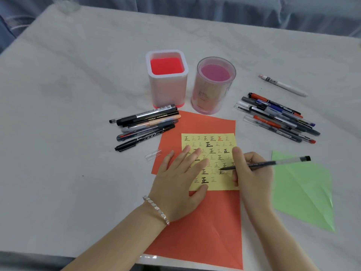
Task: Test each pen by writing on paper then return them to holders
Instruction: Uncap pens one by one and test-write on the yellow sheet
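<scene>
Left hand (181, 178), nearest the lens, bracelet (156, 209) at wrist: grip spread flat, pressing on yellow note (214, 145). Right hand (252, 173): grip pinching black pen (283, 162), tip on the note among rows of written marks. Note lies on orange sheet (195, 231). From the note: clear cap (153, 154) at 9 o'clock; pen pile (146, 124) at 10; square holder (168, 90) and round holder (211, 94) at 12, upright; second pen pile (277, 118) at 2, white pen (283, 86) beyond; green sheet (300, 192) at 4. All on the worktop (78, 114).
</scene>
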